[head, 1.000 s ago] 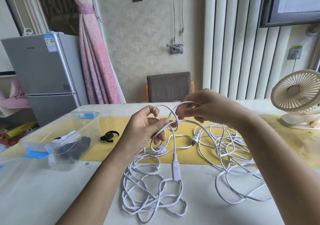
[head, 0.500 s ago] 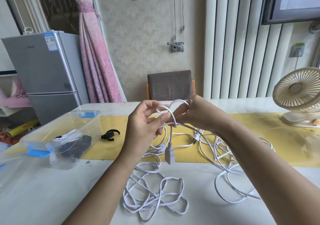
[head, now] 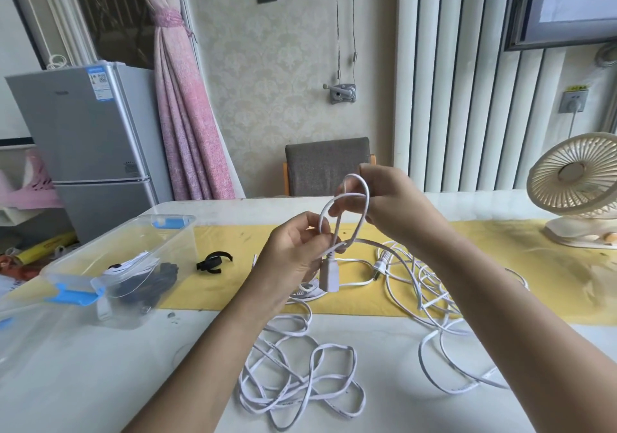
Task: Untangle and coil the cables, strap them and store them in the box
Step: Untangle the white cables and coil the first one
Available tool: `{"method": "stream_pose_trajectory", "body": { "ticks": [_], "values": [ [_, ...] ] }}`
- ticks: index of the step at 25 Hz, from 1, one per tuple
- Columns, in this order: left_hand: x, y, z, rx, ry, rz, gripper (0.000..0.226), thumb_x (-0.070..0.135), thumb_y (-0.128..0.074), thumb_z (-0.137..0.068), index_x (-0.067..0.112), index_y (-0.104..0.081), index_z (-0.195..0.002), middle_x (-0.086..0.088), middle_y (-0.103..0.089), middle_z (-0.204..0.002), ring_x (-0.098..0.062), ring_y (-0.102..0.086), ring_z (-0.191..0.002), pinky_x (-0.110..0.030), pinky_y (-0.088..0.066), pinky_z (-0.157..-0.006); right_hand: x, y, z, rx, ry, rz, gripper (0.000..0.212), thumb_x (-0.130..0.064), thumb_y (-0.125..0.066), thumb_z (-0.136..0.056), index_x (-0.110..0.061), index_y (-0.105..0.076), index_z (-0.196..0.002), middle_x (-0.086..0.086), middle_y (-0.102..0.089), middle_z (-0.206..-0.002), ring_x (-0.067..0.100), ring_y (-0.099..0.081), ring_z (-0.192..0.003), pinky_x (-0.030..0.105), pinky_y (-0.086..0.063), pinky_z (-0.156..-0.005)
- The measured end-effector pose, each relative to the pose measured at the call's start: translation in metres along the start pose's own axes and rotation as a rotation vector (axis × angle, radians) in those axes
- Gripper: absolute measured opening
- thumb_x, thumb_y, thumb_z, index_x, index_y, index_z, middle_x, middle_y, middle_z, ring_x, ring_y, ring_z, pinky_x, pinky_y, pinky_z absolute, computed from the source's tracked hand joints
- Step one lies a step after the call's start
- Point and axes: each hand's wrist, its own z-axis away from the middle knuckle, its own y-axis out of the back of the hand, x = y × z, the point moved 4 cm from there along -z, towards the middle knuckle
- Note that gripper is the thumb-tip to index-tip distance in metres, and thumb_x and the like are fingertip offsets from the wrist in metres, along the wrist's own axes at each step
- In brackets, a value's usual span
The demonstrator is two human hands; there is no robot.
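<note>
White cable (head: 367, 202) is held up at centre view in small loops. The left hand (head: 293, 255) pinches the loop bases just above the hanging connector (head: 329, 277). The right hand (head: 397, 209) grasps the loop tops.

Since a second ago, the connector has been drawn up from near the table to just below the left hand.

Judgement: coiling has only begun. Most of the cable lies tangled in one pile (head: 300, 386) at 6 o'clock and another (head: 430, 285) at 3 o'clock. A black strap (head: 213, 262) lies unused at 9 o'clock, just beside the clear plastic box (head: 180, 249).
</note>
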Motion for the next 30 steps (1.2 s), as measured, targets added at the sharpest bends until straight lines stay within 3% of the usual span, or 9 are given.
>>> {"method": "stream_pose_trajectory", "body": {
  "ticks": [4,8,10,13,16,20,22,24,30],
  "values": [
    [-0.003,0.001,-0.002,-0.074,0.075,0.153,0.017,0.010,-0.069,-0.072,0.015,-0.056,-0.080,0.003,-0.060,-0.061,-0.001,-0.025,-0.036,-0.010,-0.021,-0.034,-0.001,-0.015,0.007,-0.109,-0.211,-0.479,0.028,0.002,-0.040,-0.095,-0.004,-0.048,-0.069,0.013,-0.053,-0.053,0.008,-0.024,-0.034,0.020,-0.016,-0.038],
    [-0.009,0.003,0.000,-0.261,0.140,0.098,0.027,0.003,-0.063,-0.079,0.008,-0.054,-0.103,0.001,-0.067,-0.072,-0.002,-0.027,-0.040,-0.011,-0.019,-0.038,-0.002,-0.026,0.009,-0.100,-0.278,-0.739,0.032,0.007,-0.031,-0.095,-0.001,-0.046,-0.067,0.012,-0.048,-0.053,0.009,-0.037,-0.035,0.019,-0.033,-0.038],
    [-0.008,0.004,0.002,-0.347,0.170,0.186,0.026,-0.003,-0.050,-0.079,0.010,-0.056,-0.100,-0.001,-0.067,-0.072,-0.002,-0.028,-0.038,-0.011,-0.022,-0.036,-0.001,-0.022,0.004,-0.025,-0.261,-0.788,0.029,0.006,-0.034,-0.095,-0.004,-0.048,-0.072,0.006,-0.052,-0.051,0.009,-0.041,-0.040,0.015,-0.037,-0.040],
    [-0.002,0.002,0.005,-0.366,0.110,0.164,0.032,-0.011,-0.047,-0.079,0.012,-0.052,-0.100,0.004,-0.067,-0.085,0.000,-0.037,-0.039,-0.015,-0.016,-0.036,0.003,-0.012,0.000,0.059,-0.263,-0.895,0.022,0.003,-0.037,-0.097,-0.006,-0.048,-0.080,0.006,-0.052,-0.053,0.010,-0.042,-0.041,0.016,-0.036,-0.037],
    [0.001,0.002,0.003,-0.323,0.066,0.192,0.041,-0.012,-0.056,-0.071,0.016,-0.051,-0.101,0.004,-0.066,-0.093,0.003,-0.039,-0.042,-0.011,-0.017,-0.032,0.007,-0.012,0.001,0.080,-0.292,-0.963,0.025,0.000,-0.033,-0.099,-0.006,-0.049,-0.080,0.007,-0.051,-0.053,0.010,-0.043,-0.040,0.016,-0.037,-0.036],
    [0.006,0.006,0.001,-0.195,-0.043,0.242,0.024,0.016,-0.072,-0.055,0.024,-0.073,-0.078,-0.001,-0.068,-0.096,0.001,-0.028,-0.040,-0.008,-0.019,-0.033,0.009,-0.014,-0.004,0.031,-0.290,-1.006,0.029,-0.002,-0.032,-0.099,0.000,-0.054,-0.080,0.009,-0.053,-0.060,0.012,-0.050,-0.045,0.017,-0.044,-0.042],
    [0.004,0.007,-0.002,-0.154,-0.054,0.324,0.036,0.029,-0.089,-0.047,0.022,-0.074,-0.079,-0.001,-0.070,-0.096,0.000,-0.032,-0.043,-0.007,-0.022,-0.033,0.012,-0.014,-0.005,0.013,-0.311,-0.987,0.031,-0.005,-0.033,-0.100,0.002,-0.057,-0.082,0.011,-0.057,-0.064,0.013,-0.056,-0.049,0.018,-0.049,-0.046],
    [0.001,0.007,-0.003,-0.140,-0.026,0.421,0.044,0.043,-0.091,-0.044,0.022,-0.075,-0.079,0.000,-0.071,-0.093,0.000,-0.035,-0.046,-0.008,-0.024,-0.032,0.016,-0.015,-0.004,0.005,-0.325,-0.966,0.029,-0.005,-0.036,-0.099,0.003,-0.059,-0.084,0.011,-0.060,-0.066,0.013,-0.060,-0.053,0.018,-0.052,-0.050],
    [0.000,0.016,-0.007,-0.102,-0.013,0.557,0.037,0.028,-0.093,-0.041,0.020,-0.071,-0.070,0.004,-0.053,-0.062,-0.001,-0.033,-0.042,-0.009,-0.024,-0.028,0.008,-0.027,0.003,-0.308,-0.203,-0.789,0.011,0.007,-0.054,-0.086,0.002,-0.060,-0.092,0.010,-0.064,-0.076,0.012,-0.064,-0.062,0.017,-0.052,-0.058]
  ]
}}
